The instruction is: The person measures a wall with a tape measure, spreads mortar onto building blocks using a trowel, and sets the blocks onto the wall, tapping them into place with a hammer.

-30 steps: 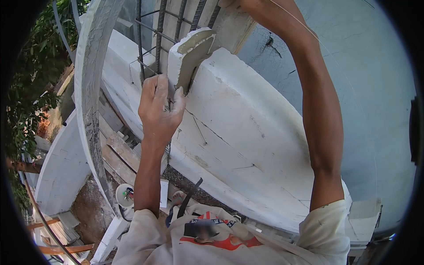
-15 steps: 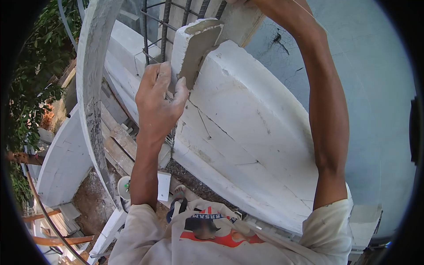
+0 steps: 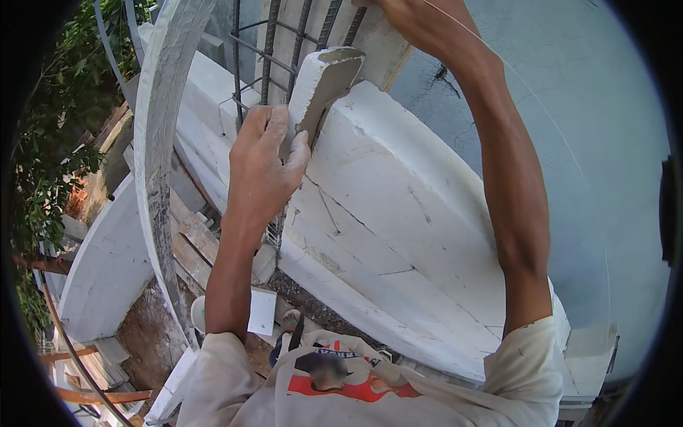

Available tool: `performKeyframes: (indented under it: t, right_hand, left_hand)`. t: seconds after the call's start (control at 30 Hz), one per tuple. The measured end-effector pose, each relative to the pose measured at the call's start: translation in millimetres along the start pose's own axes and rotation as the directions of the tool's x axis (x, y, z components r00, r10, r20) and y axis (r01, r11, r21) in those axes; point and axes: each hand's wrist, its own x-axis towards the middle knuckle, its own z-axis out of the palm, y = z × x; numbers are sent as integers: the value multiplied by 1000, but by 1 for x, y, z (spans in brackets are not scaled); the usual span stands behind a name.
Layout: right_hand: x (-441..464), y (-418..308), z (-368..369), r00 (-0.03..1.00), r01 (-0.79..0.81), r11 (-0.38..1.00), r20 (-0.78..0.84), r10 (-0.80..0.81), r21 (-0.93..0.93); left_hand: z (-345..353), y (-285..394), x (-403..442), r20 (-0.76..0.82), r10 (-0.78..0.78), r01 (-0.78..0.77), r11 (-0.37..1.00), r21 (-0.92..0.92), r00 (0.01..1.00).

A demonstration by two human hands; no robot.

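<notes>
My left hand (image 3: pixel 265 153), dusted white, is closed on the lower end of a white block piece (image 3: pixel 307 78). Grey mortar (image 3: pixel 337 75) coats the face of this piece that is turned toward the block wall. The piece stands nearly upright at the end of the white block wall (image 3: pixel 398 192), beside vertical steel rebar (image 3: pixel 269 50). At the top edge of the view my right hand (image 3: pixel 384 8) is mostly cut off near the rebar tops, its fingers hidden. A thin string (image 3: pixel 530 92) runs down from near it across the right side.
A curved concrete band (image 3: pixel 151 142) rises on the left. To the right is a cracked grey-blue plastered surface (image 3: pixel 569 213). Below are a white board (image 3: pixel 261 312), wooden planks (image 3: pixel 191 242) and a lower curved block wall (image 3: pixel 103 263). Foliage (image 3: pixel 60 128) borders the far left.
The view has shifted slightly, moving the wall lower. The block piece has turned, so less of its mortar face shows. My left hand keeps its hold; the string is more visible.
</notes>
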Motion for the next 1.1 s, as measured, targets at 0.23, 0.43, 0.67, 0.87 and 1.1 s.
performKeyframes:
  t: [0.23,0.43,0.67,0.87,1.1]
  right_hand:
    - [5,2,-6,999,36,999,33,-36,11]
    - [6,-3,-9,996,10,999,85,-7,-37]
    - [5,-1,-9,997,18,999,71,-16,-29]
    - [3,8,-1,997,65,997,42,-67,52]
    - [2,0,-9,997,-4,998,82,9,-59]
  left_hand:
    - [13,-3,-1,-34,30,-28,998,47,999]
    - [14,-2,-2,-41,49,-48,998,40,998]
    - [8,-1,4,26,25,-27,998,58,999]
    - [18,-7,-7,-31,51,-49,997,56,998]
    - [16,-9,-4,-22,68,-66,995,77,997]
